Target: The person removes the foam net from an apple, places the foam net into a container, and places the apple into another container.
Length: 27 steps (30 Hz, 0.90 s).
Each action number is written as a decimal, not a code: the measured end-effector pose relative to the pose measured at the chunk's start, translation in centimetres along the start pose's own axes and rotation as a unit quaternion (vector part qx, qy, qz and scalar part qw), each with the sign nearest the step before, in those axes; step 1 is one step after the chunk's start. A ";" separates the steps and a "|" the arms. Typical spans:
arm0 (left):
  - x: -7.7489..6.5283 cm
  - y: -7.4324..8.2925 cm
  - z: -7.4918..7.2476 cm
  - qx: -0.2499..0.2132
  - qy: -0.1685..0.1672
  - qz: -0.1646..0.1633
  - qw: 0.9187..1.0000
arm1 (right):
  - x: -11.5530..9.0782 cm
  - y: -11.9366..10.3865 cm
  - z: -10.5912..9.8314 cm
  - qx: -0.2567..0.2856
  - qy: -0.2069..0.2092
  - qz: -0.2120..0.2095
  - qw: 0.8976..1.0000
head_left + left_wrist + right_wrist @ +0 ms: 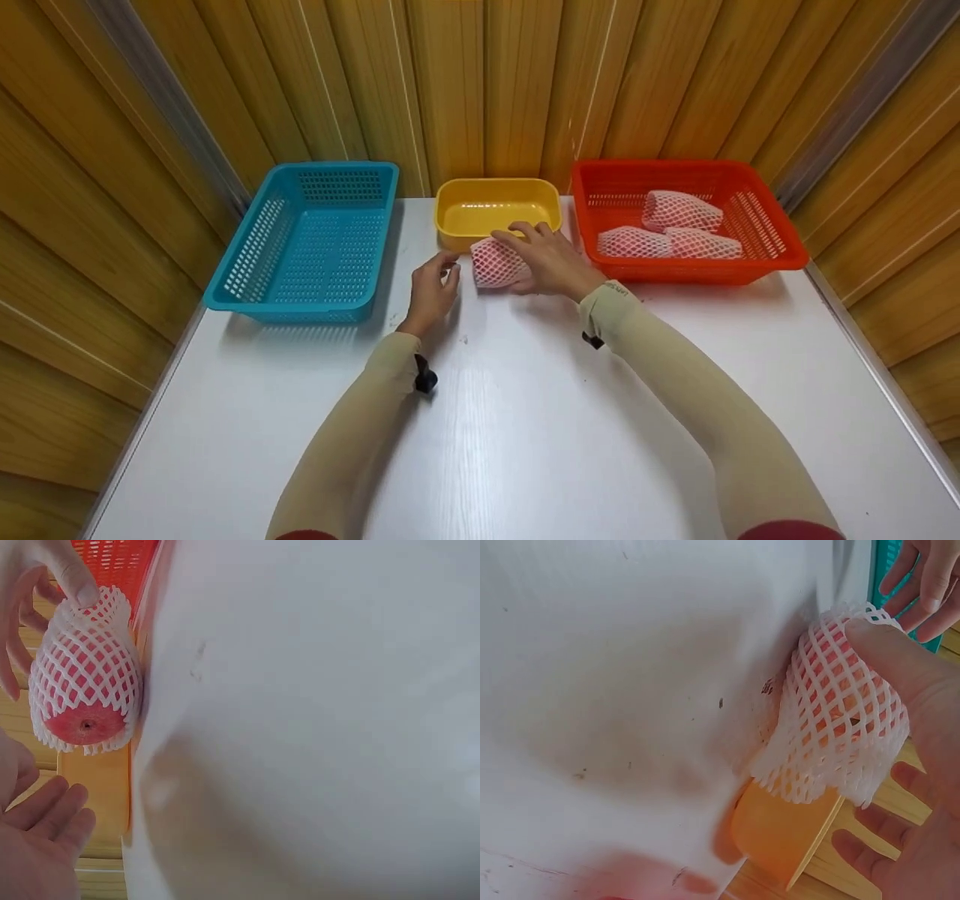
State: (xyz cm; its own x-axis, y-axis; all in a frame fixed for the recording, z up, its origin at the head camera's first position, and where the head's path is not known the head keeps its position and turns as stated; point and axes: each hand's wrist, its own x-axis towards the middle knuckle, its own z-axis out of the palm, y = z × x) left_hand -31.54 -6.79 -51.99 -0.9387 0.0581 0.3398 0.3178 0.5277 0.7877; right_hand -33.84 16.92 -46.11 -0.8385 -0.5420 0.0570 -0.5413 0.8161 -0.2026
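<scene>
A reddish apple in a white foam net sleeve (495, 264) lies on its side on the white table, in front of the yellow bin (459, 238). My right hand (553, 262) holds it from the right, the thumb lying along the netting (832, 705) in the right wrist view. At the sleeve's open end, the apple's bare base (86, 724) shows in the left wrist view. My left hand (433, 291) is just left of the apple, fingers loosely bent, with nothing in its grasp.
On the right, a red basket (697, 271) holds several net-sleeved fruits, one of them a sleeved fruit (681, 211) towards its back. A blue basket (300, 306) stands at the left. Wooden panels (517, 90) close off the back and sides of the table (480, 450).
</scene>
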 end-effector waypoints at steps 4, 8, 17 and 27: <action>0.2 0.1 0.4 -0.016 0.012 -0.012 1.000 | -0.4 0.3 0.3 0.011 0.003 -0.002 1.000; 0.4 0.4 0.6 -0.048 0.011 -0.010 0.999 | -0.7 0.6 0.6 0.024 0.012 -0.001 1.000; 0.7 0.9 1.5 -0.110 -0.023 -0.018 0.993 | -1.4 1.0 1.4 0.030 0.039 -0.003 0.999; 1.2 0.8 2.1 -0.100 -0.005 -0.010 0.995 | -2.5 1.6 1.6 0.054 0.048 0.001 0.997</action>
State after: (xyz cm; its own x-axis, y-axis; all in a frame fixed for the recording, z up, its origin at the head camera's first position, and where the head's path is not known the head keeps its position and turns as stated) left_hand -32.67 -4.55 -52.02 -0.9462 0.0583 0.3182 0.3178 0.3504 0.8810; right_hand -32.50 19.27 -48.12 -0.8448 -0.5139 0.1494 -0.5337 0.7885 -0.3058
